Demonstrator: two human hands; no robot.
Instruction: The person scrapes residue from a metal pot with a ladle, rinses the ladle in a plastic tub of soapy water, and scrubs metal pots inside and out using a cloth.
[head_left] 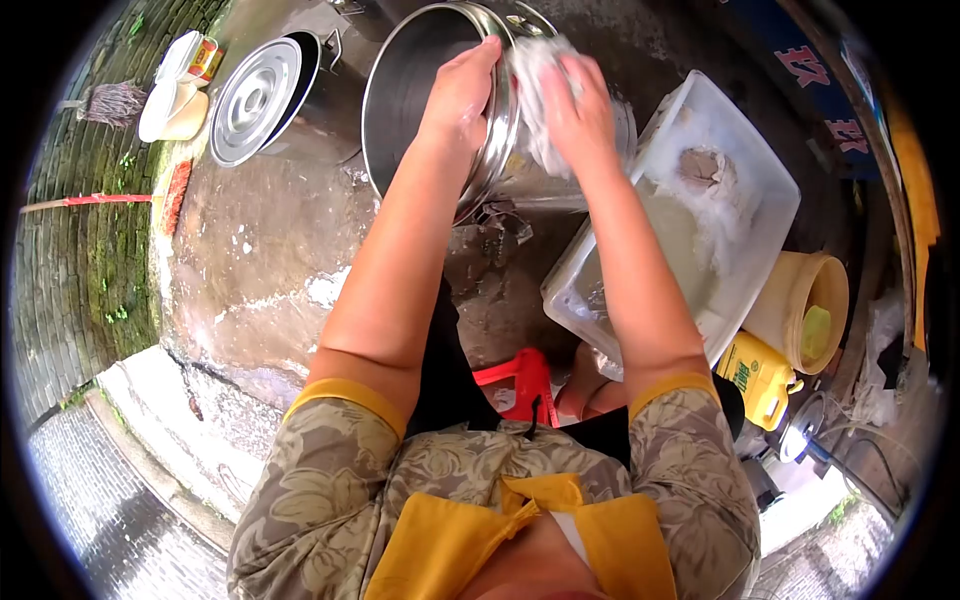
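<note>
A large stainless steel pot [405, 120] lies tipped on its side, its mouth turned to the left. My left hand [462, 95] is closed over the pot's rim, thumb near the edge. Against the outer wall, my right hand [582, 110] presses a whitish, sudsy cloth [538, 90], its fingers curled over it. Just right of my right forearm stands a translucent plastic tub [770, 190] holding cloudy, foamy water and a brownish lump of cloth [703, 168].
A lidded metal pot [252, 100] stands at the upper left, near open plastic containers [180, 110] and a brush [177, 195]. At right are a cream bucket [790, 300] and a yellow jug [755, 375]. A red stool [525, 385] is beneath me. The ground is wet.
</note>
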